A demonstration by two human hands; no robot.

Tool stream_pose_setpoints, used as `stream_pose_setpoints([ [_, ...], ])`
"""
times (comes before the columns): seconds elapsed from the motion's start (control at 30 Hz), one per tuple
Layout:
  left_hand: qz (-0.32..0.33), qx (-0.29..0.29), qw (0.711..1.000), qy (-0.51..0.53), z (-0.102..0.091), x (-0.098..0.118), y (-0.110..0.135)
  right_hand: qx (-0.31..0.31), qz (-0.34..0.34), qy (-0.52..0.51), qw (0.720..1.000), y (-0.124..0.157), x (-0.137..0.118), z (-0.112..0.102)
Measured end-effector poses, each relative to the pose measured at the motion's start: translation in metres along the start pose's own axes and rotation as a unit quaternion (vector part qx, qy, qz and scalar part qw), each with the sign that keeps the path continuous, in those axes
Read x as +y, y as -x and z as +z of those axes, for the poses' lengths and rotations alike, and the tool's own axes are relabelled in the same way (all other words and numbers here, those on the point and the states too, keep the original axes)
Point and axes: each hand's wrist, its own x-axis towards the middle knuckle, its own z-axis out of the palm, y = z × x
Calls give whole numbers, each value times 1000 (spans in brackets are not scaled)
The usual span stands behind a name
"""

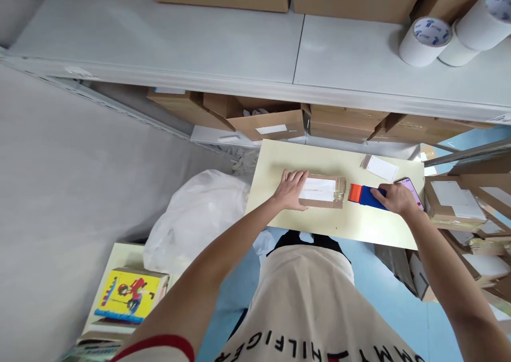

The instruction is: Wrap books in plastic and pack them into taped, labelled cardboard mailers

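A small cardboard box (340, 191) lies flat on the pale yellow table, with a white label on top and clear tape over its right end. My left hand (292, 190) spans its left end, fingers at the far edge and thumb at the near edge. To the right of the box, apart from it by a small gap, is a blue and orange tape dispenser (369, 196). My right hand (395, 197) is closed around its right part, which is hidden under the fingers.
On the table (307, 221), a phone (411, 189) and a white-labelled packet (382, 167) lie beyond my right hand. Cardboard boxes (455, 202) are stacked at the right. A shelf (179, 37) with tape rolls (425, 45) runs behind. At left sits a white plastic bag (195, 218).
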Motion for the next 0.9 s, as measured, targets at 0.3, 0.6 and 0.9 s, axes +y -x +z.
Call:
stream_pose_setpoints([
  [0.3,117,-58,988,-80,32,81,-21,-23,-55,-78,995,-32,-3,49],
  [0.6,97,-61,991,-75,45,94,-36,-44,-82,-92,991,-27,38,63],
  [0.9,102,-51,986,-121,41,109,-39,-77,28,-7,997,-11,-55,9],
])
